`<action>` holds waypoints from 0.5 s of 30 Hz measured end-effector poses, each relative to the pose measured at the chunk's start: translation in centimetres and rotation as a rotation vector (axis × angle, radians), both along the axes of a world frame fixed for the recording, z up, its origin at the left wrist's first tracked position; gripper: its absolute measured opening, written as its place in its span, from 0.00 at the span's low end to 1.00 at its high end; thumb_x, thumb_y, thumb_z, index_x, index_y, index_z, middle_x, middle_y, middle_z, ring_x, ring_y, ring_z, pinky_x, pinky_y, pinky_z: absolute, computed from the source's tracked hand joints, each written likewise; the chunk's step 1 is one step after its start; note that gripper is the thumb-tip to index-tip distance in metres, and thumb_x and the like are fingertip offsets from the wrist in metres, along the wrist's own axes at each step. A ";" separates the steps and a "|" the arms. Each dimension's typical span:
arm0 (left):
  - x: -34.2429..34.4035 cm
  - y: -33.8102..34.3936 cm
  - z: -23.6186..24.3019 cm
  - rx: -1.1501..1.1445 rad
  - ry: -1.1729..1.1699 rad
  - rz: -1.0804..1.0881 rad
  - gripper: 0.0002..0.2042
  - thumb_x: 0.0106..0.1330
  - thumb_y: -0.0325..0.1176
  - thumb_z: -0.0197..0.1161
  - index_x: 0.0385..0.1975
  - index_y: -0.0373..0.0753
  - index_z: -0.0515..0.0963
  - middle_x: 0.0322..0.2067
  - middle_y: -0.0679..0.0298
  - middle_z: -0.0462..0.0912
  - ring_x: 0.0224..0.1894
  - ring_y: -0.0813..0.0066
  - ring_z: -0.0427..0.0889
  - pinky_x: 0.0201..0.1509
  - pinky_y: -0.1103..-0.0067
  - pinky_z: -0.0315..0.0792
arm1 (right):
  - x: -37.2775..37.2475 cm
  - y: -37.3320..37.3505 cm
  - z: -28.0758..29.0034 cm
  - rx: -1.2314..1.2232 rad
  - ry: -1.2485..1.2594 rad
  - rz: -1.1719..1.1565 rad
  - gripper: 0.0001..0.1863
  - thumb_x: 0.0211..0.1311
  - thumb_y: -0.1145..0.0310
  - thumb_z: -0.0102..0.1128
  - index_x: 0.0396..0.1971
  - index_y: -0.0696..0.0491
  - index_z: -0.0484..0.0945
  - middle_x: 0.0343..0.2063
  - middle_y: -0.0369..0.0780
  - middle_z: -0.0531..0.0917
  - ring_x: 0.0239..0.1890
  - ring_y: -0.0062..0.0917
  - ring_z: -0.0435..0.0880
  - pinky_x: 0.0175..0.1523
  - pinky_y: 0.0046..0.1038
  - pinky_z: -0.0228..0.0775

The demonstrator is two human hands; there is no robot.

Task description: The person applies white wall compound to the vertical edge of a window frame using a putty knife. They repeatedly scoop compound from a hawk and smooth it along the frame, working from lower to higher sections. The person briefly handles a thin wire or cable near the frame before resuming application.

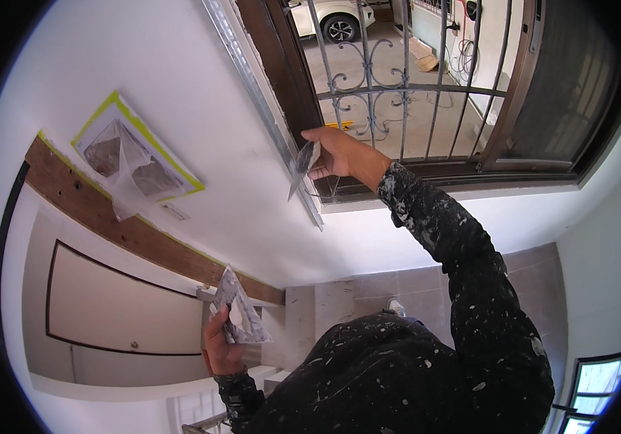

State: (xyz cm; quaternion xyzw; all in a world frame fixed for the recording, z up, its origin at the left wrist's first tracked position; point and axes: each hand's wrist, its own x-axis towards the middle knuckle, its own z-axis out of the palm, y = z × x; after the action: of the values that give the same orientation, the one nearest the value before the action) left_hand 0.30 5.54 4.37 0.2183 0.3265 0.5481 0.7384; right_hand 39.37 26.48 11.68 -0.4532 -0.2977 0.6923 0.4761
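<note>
My right hand point(341, 155) grips a putty knife point(302, 169) by its upper part. Its thin blade points down and lies close to the perforated metal corner bead point(268, 108) along the window's left edge; whether it touches cannot be told. Lower down on the left, my left hand point(219, 346) holds a flat, roughly triangular grey plate point(253, 331) smeared with plaster. A small lump of white putty point(236, 315) sits on it. The fingers under the plate are partly hidden. Dark sleeves spattered with white cover both arms.
Right of the corner bead is a brown window frame point(289, 72) with metal bars point(404, 90). A plastic-covered panel edged in yellow-green tape point(195, 181) is on the white wall. A brown wooden beam point(119, 231) runs below it. A pale door point(122, 304) stands lower left.
</note>
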 end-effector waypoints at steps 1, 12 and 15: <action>-0.1 0.0 -0.1 0.005 -0.006 -0.002 0.17 0.68 0.29 0.58 0.56 0.33 0.75 0.48 0.58 0.85 0.47 0.64 0.86 0.55 0.68 0.80 | 0.1 0.4 0.5 0.026 -0.017 0.030 0.18 0.72 0.55 0.51 0.48 0.55 0.73 0.39 0.44 0.83 0.40 0.37 0.84 0.47 0.44 0.77; -0.5 -0.2 -0.3 0.016 -0.038 -0.013 0.18 0.68 0.29 0.58 0.58 0.33 0.74 0.49 0.57 0.85 0.47 0.64 0.86 0.54 0.68 0.80 | 0.1 0.9 5.7 0.132 -0.176 0.112 0.22 0.72 0.49 0.51 0.48 0.53 0.76 0.37 0.41 0.84 0.35 0.31 0.85 0.39 0.37 0.78; -0.8 0.0 -0.5 0.006 -0.030 -0.003 0.18 0.68 0.29 0.58 0.57 0.33 0.74 0.49 0.57 0.85 0.47 0.64 0.86 0.54 0.68 0.80 | 0.0 1.1 7.2 0.155 -0.207 0.114 0.22 0.72 0.48 0.51 0.48 0.53 0.76 0.37 0.41 0.84 0.34 0.31 0.85 0.38 0.36 0.78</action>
State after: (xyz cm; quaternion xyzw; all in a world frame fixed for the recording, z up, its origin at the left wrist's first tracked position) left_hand -0.48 5.57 3.82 0.2129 0.3135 0.5514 0.7432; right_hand 39.40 27.59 18.91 -0.4664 -0.4234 0.6426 0.4362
